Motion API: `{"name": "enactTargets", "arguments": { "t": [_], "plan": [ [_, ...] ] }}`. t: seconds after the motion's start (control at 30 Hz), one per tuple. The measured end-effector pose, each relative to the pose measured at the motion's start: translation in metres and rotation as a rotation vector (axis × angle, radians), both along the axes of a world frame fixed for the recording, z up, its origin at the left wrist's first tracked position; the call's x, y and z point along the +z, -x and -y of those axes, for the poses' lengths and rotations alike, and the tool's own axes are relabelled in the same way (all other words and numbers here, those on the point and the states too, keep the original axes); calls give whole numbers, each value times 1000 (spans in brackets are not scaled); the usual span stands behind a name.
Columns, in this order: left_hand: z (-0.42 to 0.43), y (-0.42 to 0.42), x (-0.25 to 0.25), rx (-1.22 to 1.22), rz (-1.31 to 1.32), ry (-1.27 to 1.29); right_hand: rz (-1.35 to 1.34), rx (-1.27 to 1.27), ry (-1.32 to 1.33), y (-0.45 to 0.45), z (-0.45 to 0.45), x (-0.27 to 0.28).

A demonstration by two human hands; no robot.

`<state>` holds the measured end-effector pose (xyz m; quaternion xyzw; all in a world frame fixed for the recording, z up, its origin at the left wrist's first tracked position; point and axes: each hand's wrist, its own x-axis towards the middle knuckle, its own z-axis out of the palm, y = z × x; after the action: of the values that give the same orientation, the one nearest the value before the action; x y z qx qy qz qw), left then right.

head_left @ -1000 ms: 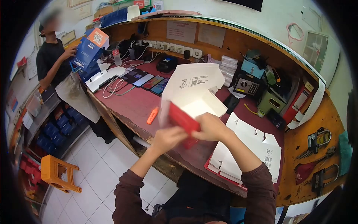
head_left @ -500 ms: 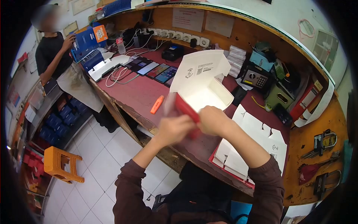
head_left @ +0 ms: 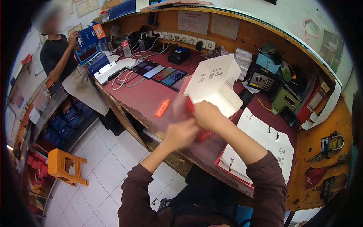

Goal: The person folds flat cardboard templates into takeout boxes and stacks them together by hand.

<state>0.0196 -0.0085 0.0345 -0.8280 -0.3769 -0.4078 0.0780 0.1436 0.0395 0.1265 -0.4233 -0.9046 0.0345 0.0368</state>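
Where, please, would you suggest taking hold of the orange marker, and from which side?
Probably at the middle of the orange marker, from above, with the left hand once free, pinching across its long sides: it lies flat on the table, slim and lengthwise, with bare tabletop alongside, while the open box stands to its right.
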Motion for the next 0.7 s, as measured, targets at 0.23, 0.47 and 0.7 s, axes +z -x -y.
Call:
{"name": "enactTargets", "arguments": {
  "t": [0.23,0.47,0.7],
  "plan": [
    [-26,10,-14,312,-45,-73,17,-91,-124,2,10,0],
    [-34,-3,-25,378,22,-95,29,-24,-127,-7,-18,-33],
    [-13,-13,-23,286,265,-128,-195,-313,-309,-82,-70,2]
  ]
}}
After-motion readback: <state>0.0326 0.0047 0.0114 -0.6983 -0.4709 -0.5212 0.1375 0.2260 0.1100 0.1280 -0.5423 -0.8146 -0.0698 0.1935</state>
